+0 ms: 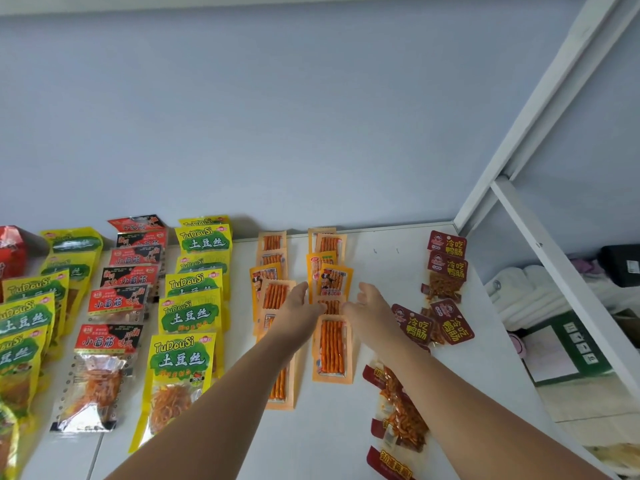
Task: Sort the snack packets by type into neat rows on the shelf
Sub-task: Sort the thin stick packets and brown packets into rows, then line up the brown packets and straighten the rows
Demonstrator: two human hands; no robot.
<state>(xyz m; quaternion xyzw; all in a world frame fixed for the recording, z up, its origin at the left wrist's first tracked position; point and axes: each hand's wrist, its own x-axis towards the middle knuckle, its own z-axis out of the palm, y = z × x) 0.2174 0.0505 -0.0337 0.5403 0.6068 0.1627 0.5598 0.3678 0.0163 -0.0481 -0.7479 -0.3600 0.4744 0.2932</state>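
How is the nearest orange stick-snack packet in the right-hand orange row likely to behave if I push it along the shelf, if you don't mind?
The orange packet looks flat and thin, so it should slide rather than roll or tip. The sticks inside run lengthwise, probably keeping it stiff. On the smooth white shelf its glossy film may skid easily.

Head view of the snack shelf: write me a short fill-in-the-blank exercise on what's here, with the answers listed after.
1. The orange stick packets lie in ___ rows.
2. The left hand and right hand flank a packet in the ___ of those rows.
3. The red-and-black packets have ___ TuDouSi packets on both sides.
4. The dark red packets lie at the ___ end of the shelf.
Missing words: two; right; yellow; right.
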